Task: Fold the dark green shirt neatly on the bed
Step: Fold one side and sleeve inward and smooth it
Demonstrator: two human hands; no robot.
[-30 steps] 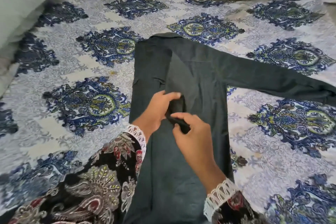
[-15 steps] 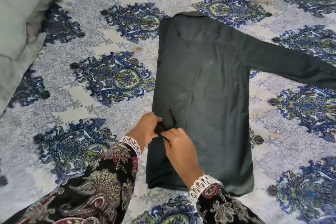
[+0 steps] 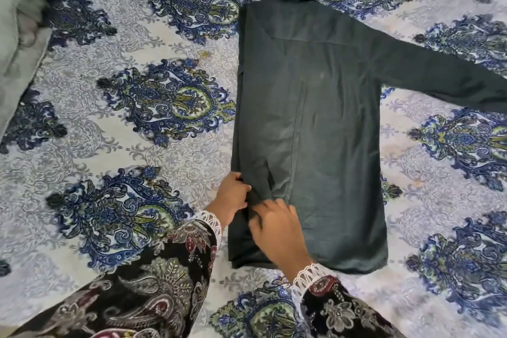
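Since half a second ago: folded left sleeve laid flatter down the body, both hands slid lower and leftward along it.

Upper left of frame: pale grey pillow (image 3: pixel 19 22) at the edge of the bed (image 3: pixel 109 145), patterned blue sheet beneath everything.

Centre: dark green shirt (image 3: pixel 329 145) lying back-up, collar toward the top, left side and sleeve already folded in. Right of frame: other sleeve (image 3: pixel 439 77) spread out toward the edge, not yet folded. Judged roughly a third done; remaining are that sleeve, the right side, and the fold bottom to top.

Lower centre: left hand (image 3: pixel 231 196), fingers curled, pinching the folded edge. Right hand (image 3: pixel 277 230) just beside it, fingers bent onto the cloth, apparently pinching the sleeve end; grip partly hidden.
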